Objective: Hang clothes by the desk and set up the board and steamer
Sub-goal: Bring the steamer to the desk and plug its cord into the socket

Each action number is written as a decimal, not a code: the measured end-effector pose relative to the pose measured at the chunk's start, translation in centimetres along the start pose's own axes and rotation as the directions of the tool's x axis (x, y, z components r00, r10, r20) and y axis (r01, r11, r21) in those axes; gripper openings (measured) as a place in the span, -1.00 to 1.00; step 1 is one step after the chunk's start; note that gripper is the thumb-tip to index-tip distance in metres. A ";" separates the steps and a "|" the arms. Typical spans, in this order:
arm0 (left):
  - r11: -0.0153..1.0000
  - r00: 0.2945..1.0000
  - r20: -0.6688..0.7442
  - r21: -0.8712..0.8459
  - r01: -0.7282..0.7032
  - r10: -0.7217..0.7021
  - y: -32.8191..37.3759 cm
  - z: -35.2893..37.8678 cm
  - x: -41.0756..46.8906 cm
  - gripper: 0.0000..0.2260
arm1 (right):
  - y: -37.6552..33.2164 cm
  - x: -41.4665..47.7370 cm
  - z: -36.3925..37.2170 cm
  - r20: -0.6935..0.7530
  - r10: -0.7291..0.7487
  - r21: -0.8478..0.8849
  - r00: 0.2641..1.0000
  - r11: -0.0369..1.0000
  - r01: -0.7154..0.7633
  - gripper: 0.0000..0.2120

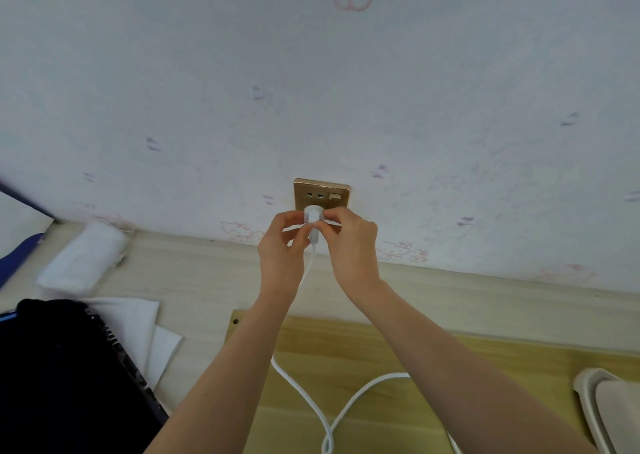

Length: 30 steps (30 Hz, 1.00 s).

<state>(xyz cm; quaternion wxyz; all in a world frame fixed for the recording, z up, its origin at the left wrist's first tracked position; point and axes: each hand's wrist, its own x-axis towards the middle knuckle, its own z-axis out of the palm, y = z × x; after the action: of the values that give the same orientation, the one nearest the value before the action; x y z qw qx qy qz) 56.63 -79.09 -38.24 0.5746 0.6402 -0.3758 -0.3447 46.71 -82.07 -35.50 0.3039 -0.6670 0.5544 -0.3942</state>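
Note:
A white plug (pixel 314 215) sits against the lower part of a gold wall socket (pixel 321 193). My left hand (pixel 282 245) pinches its left side and my right hand (pixel 349 242) pinches its right side. Whether the pins are fully in is hidden. Its white cord (pixel 304 391) hangs down between my arms and loops over a yellow wooden board (pixel 381 360) lying on the pale desk (pixel 194 270). At the right edge shows part of a beige steamer (pixel 606 408).
A rolled white cloth (pixel 83 259) lies at the desk's back left by the wall. Dark clothing (pixel 62 377) and white fabric (pixel 138 325) lie at the lower left. The patterned wall (pixel 311 89) stands directly behind the desk.

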 end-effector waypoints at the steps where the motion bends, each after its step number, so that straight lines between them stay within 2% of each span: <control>1: 1.000 1.000 -0.006 0.001 -0.004 0.004 0.0 0.1 0.0 -0.88 | 0.1 0.0 0.0 0.001 -0.009 -0.011 1.000 1.000 0.009 -0.81; 6: 0.999 1.000 -0.002 -0.032 -0.015 0.015 -0.1 0.2 0.2 -0.86 | 0.5 0.4 0.0 -0.014 -0.039 -0.038 0.999 0.999 0.038 -0.85; 10: 0.999 1.000 0.010 -0.025 -0.021 0.021 -0.1 0.0 0.8 -0.83 | 0.6 0.7 0.4 -0.044 0.006 0.029 0.999 1.000 -0.004 -0.87; 17: 1.000 1.000 -0.005 0.007 -0.016 0.016 -0.1 0.1 0.7 -0.80 | 1.0 0.7 0.6 -0.042 -0.035 -0.013 0.998 0.999 0.035 -0.95; 20: 0.994 1.000 -0.028 0.111 -0.007 0.011 -0.1 0.1 0.8 -0.85 | 0.7 0.7 0.1 0.012 -0.011 -0.046 1.000 0.999 0.011 -0.90; 24: 0.980 0.999 -0.053 0.198 0.014 -0.003 0.1 -0.3 0.5 -0.89 | 0.2 0.7 -2.0 0.103 0.029 -0.191 0.994 0.981 -0.009 -0.76; 30: 0.953 0.988 -0.147 0.292 0.084 -0.042 0.2 -0.3 -3.4 -0.85 | 1.9 -2.7 -6.5 0.253 0.036 -0.380 0.967 0.923 0.065 -0.59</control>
<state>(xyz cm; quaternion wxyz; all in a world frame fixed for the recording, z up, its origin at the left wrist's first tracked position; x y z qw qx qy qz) 55.21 -76.00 -38.02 0.4853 0.7535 -0.3617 -0.2568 39.93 -79.56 -34.34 0.2329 -0.7627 0.5724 -0.1909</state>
